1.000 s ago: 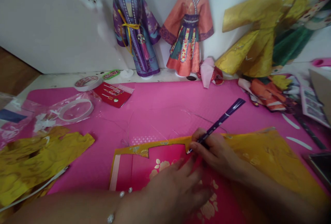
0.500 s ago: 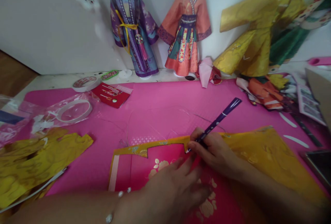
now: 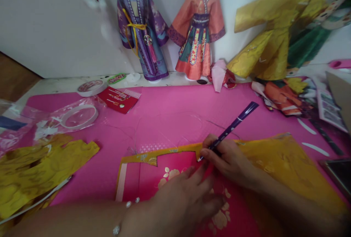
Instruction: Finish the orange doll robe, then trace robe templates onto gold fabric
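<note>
A dark purple pen (image 3: pixel 233 123) slants up to the right out of my right hand (image 3: pixel 229 162), whose fingers pinch it near its tip. The tip rests by the notched corner of a bright pink card piece (image 3: pixel 175 159) with pale gold flowers. Beneath that piece lies yellow patterned fabric (image 3: pixel 279 160), and a dark line follows part of the card's stepped upper edge. Spread flat across the card, my left hand (image 3: pixel 186 193) has its fingers stretched toward the pen tip and holds nothing. Its fingers cover part of the card.
Cut yellow fabric (image 3: pixel 52 164) lies at the left. Tape rolls (image 3: pixel 91 88) and a red packet (image 3: pixel 119 100) sit behind it. Along the wall stand a purple robe (image 3: pixel 139 36), a coral dress (image 3: pixel 194 39) and a yellow robe (image 3: pixel 274 32). Fabric scraps (image 3: pixel 285 96) are heaped at the right.
Both hands, the pen and the card stay almost where they were. The whole view has shifted very slightly.
</note>
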Demonstrator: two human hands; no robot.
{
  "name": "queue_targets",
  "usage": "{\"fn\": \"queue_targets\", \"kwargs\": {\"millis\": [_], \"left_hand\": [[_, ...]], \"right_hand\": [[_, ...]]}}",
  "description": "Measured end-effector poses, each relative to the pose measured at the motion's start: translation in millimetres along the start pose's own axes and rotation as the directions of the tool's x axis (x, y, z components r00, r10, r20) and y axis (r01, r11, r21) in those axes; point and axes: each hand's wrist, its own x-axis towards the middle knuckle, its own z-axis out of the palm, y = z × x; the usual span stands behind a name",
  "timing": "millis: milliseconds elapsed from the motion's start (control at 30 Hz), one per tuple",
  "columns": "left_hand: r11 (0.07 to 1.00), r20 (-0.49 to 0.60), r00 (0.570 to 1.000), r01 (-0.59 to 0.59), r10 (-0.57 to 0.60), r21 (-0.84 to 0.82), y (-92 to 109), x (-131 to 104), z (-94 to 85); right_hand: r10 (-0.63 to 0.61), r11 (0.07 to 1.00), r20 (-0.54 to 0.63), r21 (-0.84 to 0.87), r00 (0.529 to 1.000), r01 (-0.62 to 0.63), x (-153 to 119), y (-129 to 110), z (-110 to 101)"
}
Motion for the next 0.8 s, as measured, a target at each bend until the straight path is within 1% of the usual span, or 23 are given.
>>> {"fn": "queue_targets", "kwargs": {"millis": [100,233,400,600,800], "left_hand": [[1.000,-0.005,1.000,0.012,-0.012,-0.014,0.1,1.1,-1.8],[1.000,0.022,1.000,0.006,-0.006,0.000,-0.4,2.5,-4.6],[1.000,0.039,0.999,-0.007,0.007,-0.002,-0.8,2.9,-2.2],[0.999,0.072,0.997,0.011,-0.008,-0.038,-0.9,5.0,-2.1],[0.999,0.029,0.999,0.018,-0.017,-0.051,-0.6,4.3,-3.6]], "right_hand": [[0.008,1.000,0.009,0.004,1.000,-0.008,-0.3,0.6,0.3],[-0.009,1.000,0.010,-0.008,1.000,0.009,-0.8,1.8,0.6],[-0.024,0.999,0.008,-0.040,1.000,0.025,-0.8,2.2,1.0],[0.001,1.000,-0.019,-0.001,1.000,-0.001,0.6,-0.4,-1.0],[-0.004,1.000,-0.012,-0.017,1.000,0.004,0.0,0.3,-1.1]]}}
